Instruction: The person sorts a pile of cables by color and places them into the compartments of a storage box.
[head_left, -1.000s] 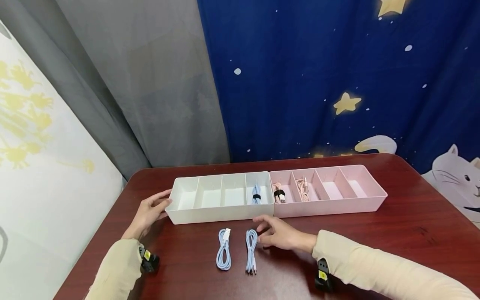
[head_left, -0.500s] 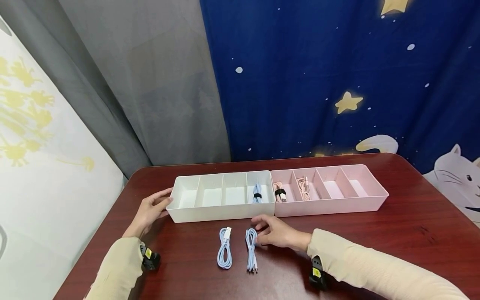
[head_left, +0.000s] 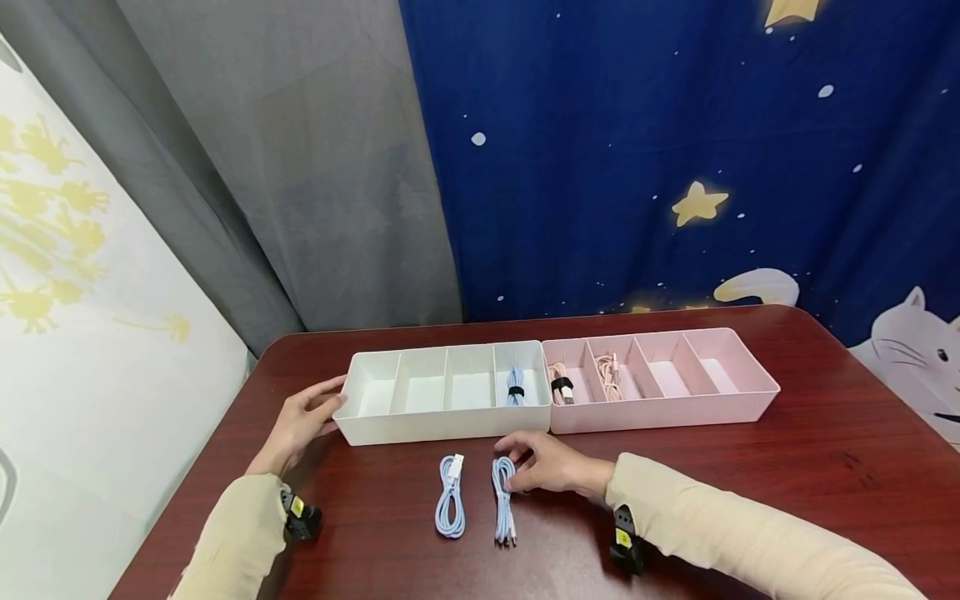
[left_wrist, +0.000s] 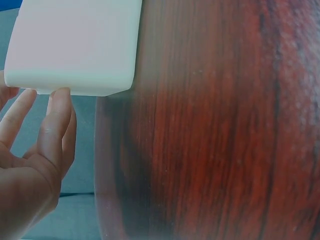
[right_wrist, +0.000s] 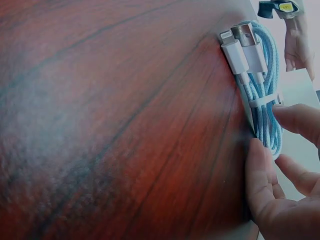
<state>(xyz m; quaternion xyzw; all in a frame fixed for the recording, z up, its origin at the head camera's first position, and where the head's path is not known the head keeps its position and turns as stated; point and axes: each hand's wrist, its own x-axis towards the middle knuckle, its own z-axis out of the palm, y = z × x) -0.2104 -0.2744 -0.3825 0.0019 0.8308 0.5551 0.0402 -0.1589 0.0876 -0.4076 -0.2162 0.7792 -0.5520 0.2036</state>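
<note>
Holds the right hand (head_left: pixel 552 462) curved around the looped end of the nearest blue cable (head_left: pixel 504 502); cannot tell if pinching. Touches the white tray (head_left: pixel 442 427) with the left hand (head_left: pixel 297 423) loosely extended.

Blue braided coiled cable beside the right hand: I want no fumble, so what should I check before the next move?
1. Right hand positioned: ok; at the blue braided coiled cable.
2. Secure grip: cannot tell.
3. Coil bundled: ok; pale band around it.
4. Left hand touching the long white plastic box: ok; fingers at its left end.
5. Box's rightmost compartment free: not ok; a blue cable with a black strap lies there.
6. Second loose blue coiled cable apart: ok; left of the first, not touching it.
</note>
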